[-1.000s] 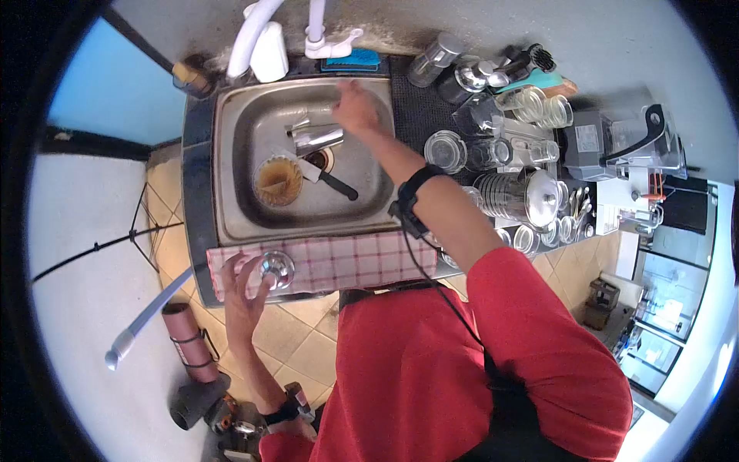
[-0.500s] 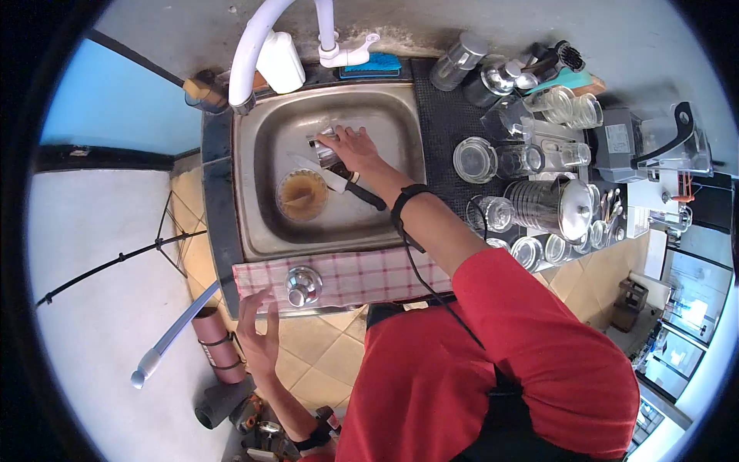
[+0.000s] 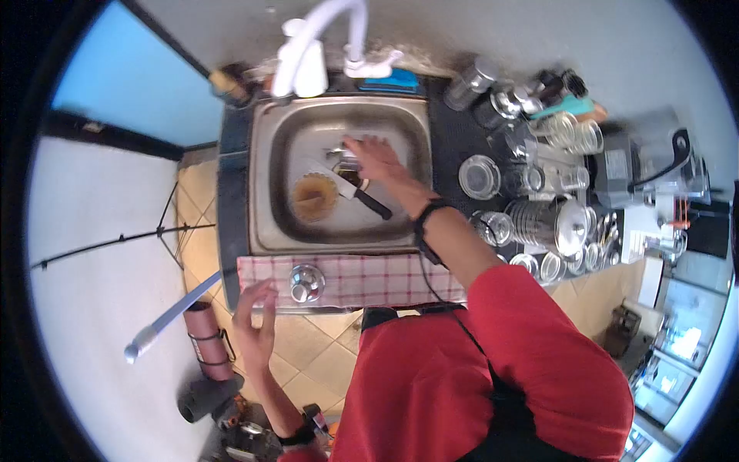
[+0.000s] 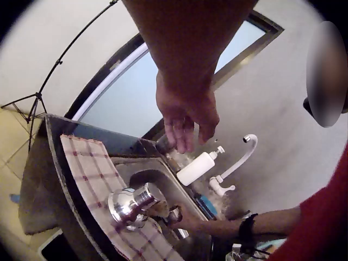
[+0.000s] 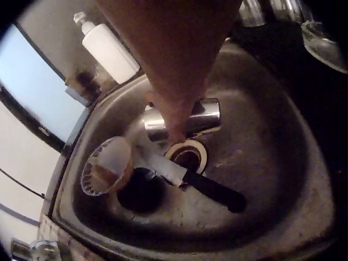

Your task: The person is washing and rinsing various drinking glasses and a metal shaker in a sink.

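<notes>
Head view: right hand (image 3: 379, 163) down in sink (image 3: 408, 208), fingers gripping metal cup (image 5: 209, 117), which lies on its side just beyond the knife (image 3: 373, 205). Left hand (image 3: 254, 327) loosely extended, holding nothing, just left of silver shaker top (image 3: 308, 282) on near checked cloth (image 3: 385, 283).

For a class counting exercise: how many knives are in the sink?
1: the knife lies in the sink, beside the scalloped bowl. Others under the right hand could be hidden.
</notes>
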A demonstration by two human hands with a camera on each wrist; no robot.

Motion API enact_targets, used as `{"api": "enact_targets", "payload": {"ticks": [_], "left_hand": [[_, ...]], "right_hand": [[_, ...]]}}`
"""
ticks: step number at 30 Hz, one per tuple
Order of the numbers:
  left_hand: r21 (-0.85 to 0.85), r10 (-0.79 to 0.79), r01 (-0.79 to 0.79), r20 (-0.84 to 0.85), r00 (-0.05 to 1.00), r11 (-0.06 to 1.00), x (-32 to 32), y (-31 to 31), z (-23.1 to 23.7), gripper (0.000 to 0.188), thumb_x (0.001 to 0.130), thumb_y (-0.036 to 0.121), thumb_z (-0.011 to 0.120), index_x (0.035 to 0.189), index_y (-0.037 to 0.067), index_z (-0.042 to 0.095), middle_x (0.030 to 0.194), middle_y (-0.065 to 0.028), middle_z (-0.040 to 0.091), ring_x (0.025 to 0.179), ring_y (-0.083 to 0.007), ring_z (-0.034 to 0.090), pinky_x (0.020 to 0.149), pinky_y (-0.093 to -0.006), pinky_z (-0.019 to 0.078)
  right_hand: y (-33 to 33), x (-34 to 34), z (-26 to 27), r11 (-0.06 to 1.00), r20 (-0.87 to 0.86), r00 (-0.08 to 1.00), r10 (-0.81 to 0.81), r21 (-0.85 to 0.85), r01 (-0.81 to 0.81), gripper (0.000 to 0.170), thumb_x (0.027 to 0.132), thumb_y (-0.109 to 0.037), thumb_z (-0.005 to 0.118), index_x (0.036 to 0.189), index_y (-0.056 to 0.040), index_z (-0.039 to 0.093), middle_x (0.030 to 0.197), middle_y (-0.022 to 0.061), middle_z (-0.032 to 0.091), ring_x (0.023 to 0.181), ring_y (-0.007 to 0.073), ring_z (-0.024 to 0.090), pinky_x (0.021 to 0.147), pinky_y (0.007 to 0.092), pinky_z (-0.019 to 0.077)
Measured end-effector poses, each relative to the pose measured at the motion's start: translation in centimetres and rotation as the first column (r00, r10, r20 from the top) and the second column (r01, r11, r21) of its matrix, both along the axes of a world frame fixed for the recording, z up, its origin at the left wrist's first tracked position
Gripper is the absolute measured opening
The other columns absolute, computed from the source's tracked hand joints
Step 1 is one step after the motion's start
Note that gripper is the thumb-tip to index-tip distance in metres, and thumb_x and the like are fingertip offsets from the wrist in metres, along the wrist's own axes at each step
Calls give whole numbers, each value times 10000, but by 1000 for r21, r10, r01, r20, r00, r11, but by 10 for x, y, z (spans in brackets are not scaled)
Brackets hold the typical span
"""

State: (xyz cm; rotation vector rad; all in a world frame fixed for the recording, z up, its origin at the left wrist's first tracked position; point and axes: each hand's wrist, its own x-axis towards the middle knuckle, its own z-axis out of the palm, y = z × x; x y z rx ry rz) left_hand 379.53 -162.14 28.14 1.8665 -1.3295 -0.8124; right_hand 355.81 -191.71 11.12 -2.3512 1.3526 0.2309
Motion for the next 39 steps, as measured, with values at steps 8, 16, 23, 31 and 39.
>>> {"api": "enact_targets", "payload": {"ticks": [8, 16, 23, 31, 39], "left_hand": [[-209, -163, 133, -133, 978, 969, -16, -46, 21, 295, 889, 37, 605, 1184, 15, 615, 984, -88, 657, 919, -184, 625, 842, -302, 472], [-229, -290, 228, -291, 912, 946, -39, -75, 12, 481, 882, 34, 625, 1343, 50, 489, 1198, -92, 596, 1113, -176, 574, 931, -310, 460], [-194, -310, 263, -275, 910, 945, -51, -86, -3, 743, 830, 69, 718, 1456, 79, 319, 1340, -133, 507, 1222, -241, 523, 981, -335, 436], [-127, -179, 140, -396, 901, 982, -67, -115, -22, 911, 747, 223, 812, 1446, -30, 285, 1279, -196, 532, 1172, -255, 537, 973, -339, 442], [98, 40, 15, -532, 846, 995, -59, -124, -39, 838, 745, 391, 805, 1347, -32, 405, 1152, -165, 583, 1061, -214, 565, 853, -318, 483]], "right_hand": [[12, -63, 79, 993, 341, 936, 81, 57, -106, 924, 629, -113, 788, 1431, -139, 329, 1224, 161, 548, 1091, 333, 568, 972, 441, 425], [45, -47, 106, 998, 685, 727, 42, -2, -56, 984, 632, -136, 831, 1442, -87, 275, 1300, 168, 536, 1215, 319, 528, 1067, 380, 366], [90, -13, 146, 804, 687, 545, -481, 594, -39, 1039, 655, -192, 873, 1444, -46, 212, 1309, 157, 489, 1189, 216, 514, 1032, 380, 404], [99, 4, 136, 618, 673, 285, -683, 740, -265, 776, 811, -316, 776, 1367, -22, 320, 1227, 109, 526, 1136, 209, 527, 961, 356, 453], [-2, -45, 98, 908, 736, 597, -319, 58, 414, 625, 882, -343, 652, 1400, -93, 406, 1354, 176, 429, 1231, 316, 454, 1003, 457, 420]]}}
